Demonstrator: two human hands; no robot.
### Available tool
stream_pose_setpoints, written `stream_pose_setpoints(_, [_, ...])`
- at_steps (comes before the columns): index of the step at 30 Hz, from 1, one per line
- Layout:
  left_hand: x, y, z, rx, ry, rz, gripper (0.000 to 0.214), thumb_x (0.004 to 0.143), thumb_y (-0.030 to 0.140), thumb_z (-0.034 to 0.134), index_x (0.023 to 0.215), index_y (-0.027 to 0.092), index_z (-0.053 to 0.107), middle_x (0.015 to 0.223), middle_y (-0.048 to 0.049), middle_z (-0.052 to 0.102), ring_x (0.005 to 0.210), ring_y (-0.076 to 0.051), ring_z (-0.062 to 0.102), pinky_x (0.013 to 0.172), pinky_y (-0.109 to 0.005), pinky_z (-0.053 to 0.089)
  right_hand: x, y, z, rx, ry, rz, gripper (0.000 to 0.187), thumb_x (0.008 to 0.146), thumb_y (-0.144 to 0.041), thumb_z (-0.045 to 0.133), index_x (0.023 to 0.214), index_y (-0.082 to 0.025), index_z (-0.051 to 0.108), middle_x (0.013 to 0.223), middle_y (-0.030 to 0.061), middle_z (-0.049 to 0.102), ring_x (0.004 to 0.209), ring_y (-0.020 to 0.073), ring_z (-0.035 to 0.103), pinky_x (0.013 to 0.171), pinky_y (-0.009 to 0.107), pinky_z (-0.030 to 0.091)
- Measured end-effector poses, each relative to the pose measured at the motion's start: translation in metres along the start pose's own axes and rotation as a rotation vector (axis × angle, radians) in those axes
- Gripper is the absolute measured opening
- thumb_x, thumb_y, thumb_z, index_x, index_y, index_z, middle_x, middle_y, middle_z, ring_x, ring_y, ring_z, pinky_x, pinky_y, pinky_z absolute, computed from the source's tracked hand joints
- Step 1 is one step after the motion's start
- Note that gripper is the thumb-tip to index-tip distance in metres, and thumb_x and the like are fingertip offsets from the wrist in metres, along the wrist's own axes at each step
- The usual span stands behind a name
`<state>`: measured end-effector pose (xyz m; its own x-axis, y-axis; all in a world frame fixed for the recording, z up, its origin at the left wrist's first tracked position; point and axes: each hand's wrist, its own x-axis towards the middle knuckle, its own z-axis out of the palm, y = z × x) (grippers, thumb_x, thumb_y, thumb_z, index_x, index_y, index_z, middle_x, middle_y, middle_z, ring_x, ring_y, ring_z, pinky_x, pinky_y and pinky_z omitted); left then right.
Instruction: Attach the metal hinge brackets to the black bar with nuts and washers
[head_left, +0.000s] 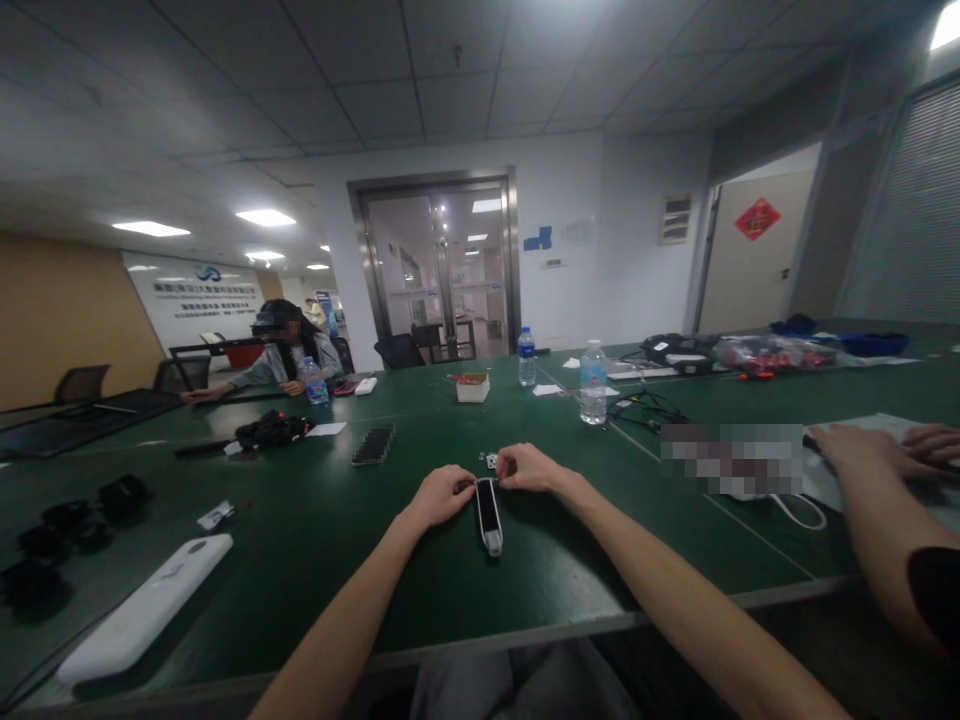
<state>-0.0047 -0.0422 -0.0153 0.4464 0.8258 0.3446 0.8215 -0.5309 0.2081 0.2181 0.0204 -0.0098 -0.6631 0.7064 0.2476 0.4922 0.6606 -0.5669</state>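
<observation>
We record a long dark green table [315,560] in an office room with a tiled ceiling, panel lights and a glass double door [439,270] in the far wall.

On the table we note a long white casing [146,610] at the near left edge, several black round parts [124,495] beyond it, a black ribbed block [374,445], a small white box [472,386] and two water bottles [527,357] [593,382]. A seated person [289,350] is at the far left. A co-worker's hand [862,447] and forearm lie on the table at the right, well apart from the work. Nothing stands between the camera and the hands.

A slim black-and-white device [488,515] lies flat on the table at centre, its length running away from the person. The left hand [442,495] is curled, its fingertips closed on the left of the device's far end. The right hand [529,467] sits just beyond that end, fingers drawn tight into a pinch; we cannot tell whether it holds anything. A tiny white part [491,460] lies just beside the right hand's fingertips.
</observation>
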Motion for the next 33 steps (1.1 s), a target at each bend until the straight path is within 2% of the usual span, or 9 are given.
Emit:
stream_pose_setpoints(7, [0.000, 0.005, -0.003, 0.004, -0.004, -0.012, 0.020, 0.089, 0.027, 0.053, 0.096, 0.018, 0.070, 0.082, -0.0035, 0.065, 0.074, -0.017, 0.058, 0.066, -0.026, 0.043, 0.000, 0.000, 0.003, 0.025, 0.030, -0.041, 0.013, 0.069, -0.022, 0.066, 0.080, -0.015, 0.067, 0.075, 0.0009, 0.067, 0.066, 0.0131, 0.061, 0.060, 0.021, 0.044])
stream_pose_setpoints(15, [0.000, 0.004, -0.003, 0.005, 0.002, -0.020, 0.022, 0.090, 0.028, 0.051, 0.097, 0.017, 0.069, 0.083, -0.0041, 0.065, 0.073, -0.017, 0.057, 0.065, -0.025, 0.043, 0.004, 0.008, 0.013, 0.039, 0.041, -0.064, 0.022, 0.074, -0.036, 0.068, 0.084, -0.016, 0.066, 0.080, 0.0008, 0.068, 0.071, 0.0131, 0.062, 0.064, 0.022, 0.046])
stream_pose_setpoints(20, [0.000, 0.002, -0.001, -0.002, 0.000, -0.024, 0.024, 0.091, 0.029, 0.050, 0.100, 0.018, 0.069, 0.086, -0.0040, 0.065, 0.075, -0.016, 0.057, 0.066, -0.025, 0.044, 0.005, 0.007, 0.006, -0.043, 0.034, -0.063, 0.020, 0.071, -0.028, 0.070, 0.088, -0.019, 0.068, 0.085, -0.0001, 0.068, 0.077, 0.0140, 0.061, 0.070, 0.022, 0.046])
stream_pose_setpoints(23, [0.000, 0.002, -0.002, -0.004, -0.003, -0.031, 0.023, 0.090, 0.029, 0.051, 0.100, 0.018, 0.069, 0.086, -0.0039, 0.065, 0.074, -0.016, 0.057, 0.066, -0.025, 0.044, 0.002, 0.008, -0.004, -0.153, 0.097, -0.027, 0.024, 0.075, -0.021, 0.063, 0.098, -0.019, 0.068, 0.099, 0.0044, 0.066, 0.092, 0.0183, 0.058, 0.083, 0.027, 0.043])
stream_pose_setpoints(26, [0.000, 0.004, -0.004, -0.006, -0.007, -0.035, 0.023, 0.090, 0.029, 0.051, 0.100, 0.018, 0.069, 0.085, -0.0038, 0.064, 0.074, -0.017, 0.057, 0.066, -0.026, 0.044, -0.002, 0.011, -0.008, -0.265, 0.149, 0.027, 0.036, 0.079, -0.021, 0.056, 0.114, -0.021, 0.064, 0.114, 0.0099, 0.059, 0.108, 0.0251, 0.049, 0.095, 0.037, 0.036])
stream_pose_setpoints(29, [0.000, 0.005, -0.005, -0.009, -0.011, -0.041, 0.024, 0.089, 0.029, 0.051, 0.100, 0.018, 0.069, 0.084, -0.0039, 0.064, 0.073, -0.017, 0.057, 0.066, -0.026, 0.044, -0.004, 0.013, -0.003, -0.335, 0.128, 0.076, 0.043, 0.083, -0.026, 0.054, 0.125, -0.028, 0.058, 0.123, 0.0115, 0.052, 0.114, 0.0292, 0.041, 0.096, 0.044, 0.032])
stream_pose_setpoints(33, [0.001, 0.003, -0.003, -0.012, -0.011, -0.042, 0.024, 0.089, 0.029, 0.051, 0.100, 0.018, 0.069, 0.084, -0.0037, 0.064, 0.073, -0.016, 0.057, 0.067, -0.026, 0.044, -0.003, 0.012, 0.002, -0.412, 0.044, 0.117, 0.044, 0.087, -0.028, 0.048, 0.130, -0.036, 0.053, 0.129, 0.0101, 0.047, 0.118, 0.0303, 0.037, 0.098, 0.048, 0.029])
